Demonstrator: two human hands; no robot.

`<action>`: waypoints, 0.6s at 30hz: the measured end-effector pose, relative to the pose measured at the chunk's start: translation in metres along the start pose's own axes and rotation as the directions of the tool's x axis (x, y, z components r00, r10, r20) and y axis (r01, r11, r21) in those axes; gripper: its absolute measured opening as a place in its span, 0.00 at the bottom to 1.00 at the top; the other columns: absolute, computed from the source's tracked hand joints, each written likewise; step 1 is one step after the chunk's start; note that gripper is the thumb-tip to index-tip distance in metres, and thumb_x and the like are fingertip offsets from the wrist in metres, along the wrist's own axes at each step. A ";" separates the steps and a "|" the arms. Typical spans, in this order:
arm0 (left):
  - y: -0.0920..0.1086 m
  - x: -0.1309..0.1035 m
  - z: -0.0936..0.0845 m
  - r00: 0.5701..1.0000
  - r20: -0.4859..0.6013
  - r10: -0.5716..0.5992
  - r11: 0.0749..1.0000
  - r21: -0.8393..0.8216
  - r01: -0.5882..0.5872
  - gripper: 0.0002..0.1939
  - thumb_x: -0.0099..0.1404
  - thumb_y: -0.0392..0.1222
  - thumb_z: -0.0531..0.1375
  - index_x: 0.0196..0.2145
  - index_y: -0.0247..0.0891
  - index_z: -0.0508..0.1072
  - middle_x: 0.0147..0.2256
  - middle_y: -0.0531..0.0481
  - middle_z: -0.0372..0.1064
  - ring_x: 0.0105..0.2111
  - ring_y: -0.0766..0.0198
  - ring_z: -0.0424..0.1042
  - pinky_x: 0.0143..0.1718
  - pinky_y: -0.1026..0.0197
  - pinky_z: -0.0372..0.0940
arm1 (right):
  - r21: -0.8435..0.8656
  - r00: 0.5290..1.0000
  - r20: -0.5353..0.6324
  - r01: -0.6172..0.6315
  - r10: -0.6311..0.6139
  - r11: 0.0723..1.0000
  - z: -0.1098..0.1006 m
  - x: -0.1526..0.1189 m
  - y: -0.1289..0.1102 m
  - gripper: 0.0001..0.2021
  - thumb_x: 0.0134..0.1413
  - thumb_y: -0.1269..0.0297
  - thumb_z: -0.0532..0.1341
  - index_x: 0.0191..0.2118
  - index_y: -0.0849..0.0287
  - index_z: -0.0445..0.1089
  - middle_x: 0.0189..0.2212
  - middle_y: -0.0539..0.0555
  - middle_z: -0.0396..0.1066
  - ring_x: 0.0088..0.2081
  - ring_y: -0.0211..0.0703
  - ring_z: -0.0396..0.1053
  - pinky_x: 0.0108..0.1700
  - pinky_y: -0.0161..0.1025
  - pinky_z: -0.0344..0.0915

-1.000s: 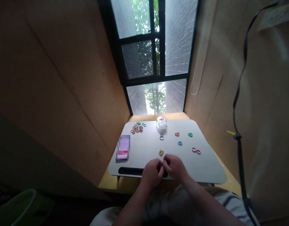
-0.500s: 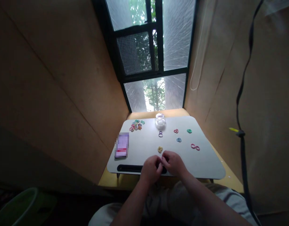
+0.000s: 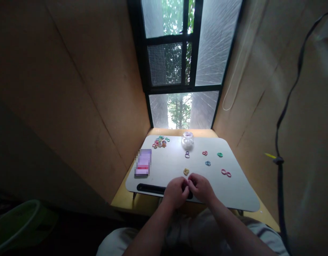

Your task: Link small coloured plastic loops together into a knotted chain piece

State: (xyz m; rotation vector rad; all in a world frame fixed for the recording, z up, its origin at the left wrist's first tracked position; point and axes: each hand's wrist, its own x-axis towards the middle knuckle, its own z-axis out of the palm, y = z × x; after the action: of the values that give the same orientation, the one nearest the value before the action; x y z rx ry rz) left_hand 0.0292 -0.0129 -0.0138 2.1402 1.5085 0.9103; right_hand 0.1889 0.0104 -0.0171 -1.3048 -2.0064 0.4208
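My left hand (image 3: pixel 176 192) and my right hand (image 3: pixel 201 187) meet at the front of a small white table (image 3: pixel 166 170), fingertips pinched together. Whatever they hold is too small and too hidden to make out. Just beyond the fingers lies a yellow bundle of small bands (image 3: pixel 186 171). Farther off are a purple pair of bands (image 3: pixel 187 155), a red bundle (image 3: pixel 205 153), a blue bundle (image 3: pixel 208 163) and a green bundle (image 3: pixel 220 155). A pink pair of bands (image 3: pixel 226 173) rests to the right. At the back left is a loose pile of coloured bands (image 3: pixel 159 143).
A clear round jar (image 3: pixel 188 141) stands at the table's back edge, under the window. On the left lies a phone-like object (image 3: pixel 143 163) with a blurred screen. A black slot (image 3: pixel 150 188) runs along the front edge. A dark strap (image 3: pixel 280 185) hangs at the right.
The camera view has turned slightly, so the table and everything on it appear shifted to the right. Both hands stay pinched together at the same place on the table.
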 end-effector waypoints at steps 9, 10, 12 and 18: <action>0.000 0.004 -0.004 0.999 0.052 -0.004 1.000 -0.026 0.005 0.04 0.62 0.40 0.57 0.33 0.39 0.71 0.31 0.52 0.72 0.31 0.64 0.68 0.32 0.63 0.57 | 0.038 1.000 0.005 -0.008 0.008 0.999 0.002 0.002 0.002 0.07 0.54 0.66 0.55 0.28 0.56 0.68 0.24 0.49 0.69 0.28 0.40 0.65 0.33 0.34 0.57; 0.000 0.005 -0.005 0.998 0.062 -0.006 0.999 -0.032 0.008 0.05 0.63 0.40 0.57 0.34 0.39 0.72 0.31 0.51 0.72 0.31 0.64 0.68 0.32 0.63 0.57 | 0.038 1.000 0.001 -0.013 0.013 0.999 0.002 0.003 0.002 0.07 0.54 0.66 0.54 0.28 0.57 0.68 0.24 0.49 0.69 0.28 0.40 0.65 0.32 0.34 0.57; -0.001 0.010 -0.007 0.996 0.085 -0.015 0.999 -0.036 0.018 0.06 0.63 0.41 0.57 0.34 0.39 0.73 0.31 0.51 0.73 0.30 0.64 0.68 0.32 0.63 0.57 | 0.040 1.000 -0.005 -0.024 0.025 0.999 0.002 0.003 0.002 0.08 0.54 0.65 0.54 0.27 0.57 0.67 0.24 0.49 0.69 0.28 0.40 0.65 0.32 0.34 0.57; -0.004 0.025 -0.010 0.989 0.129 -0.077 0.997 0.024 0.074 0.07 0.63 0.43 0.57 0.32 0.39 0.74 0.29 0.52 0.73 0.29 0.65 0.68 0.30 0.64 0.54 | 0.051 0.999 -0.032 -0.032 0.033 0.998 0.004 0.004 0.004 0.09 0.55 0.63 0.54 0.27 0.57 0.67 0.23 0.49 0.69 0.27 0.40 0.65 0.31 0.34 0.56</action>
State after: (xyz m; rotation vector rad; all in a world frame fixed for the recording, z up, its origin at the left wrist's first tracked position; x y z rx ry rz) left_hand 0.0255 0.0114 -0.0017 2.0966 1.5283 0.7191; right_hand 0.1871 0.0163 -0.0208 -1.3066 -1.9372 0.4594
